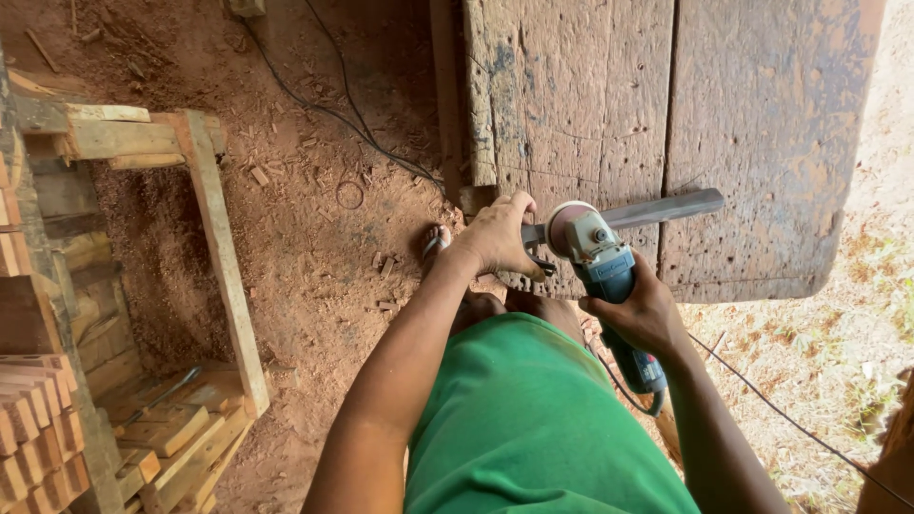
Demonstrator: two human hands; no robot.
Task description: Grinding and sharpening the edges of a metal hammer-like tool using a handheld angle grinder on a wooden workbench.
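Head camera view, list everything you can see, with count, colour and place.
Grinder: one, blue and grey, over the table edge.
Blade: one, grey metal, lying on the table under the grinder's disc.
Table: one, worn brown planks, upper right.
Cables: black, one across the dirt, one lower right.
Frame: one, pale wood, left.
Wood pieces: many, reddish, stacked lower left.
Ground: red dirt with chips.
Shirt: green, bottom centre.
Left hand: holds the blade down.
Right hand: grips the grinder.
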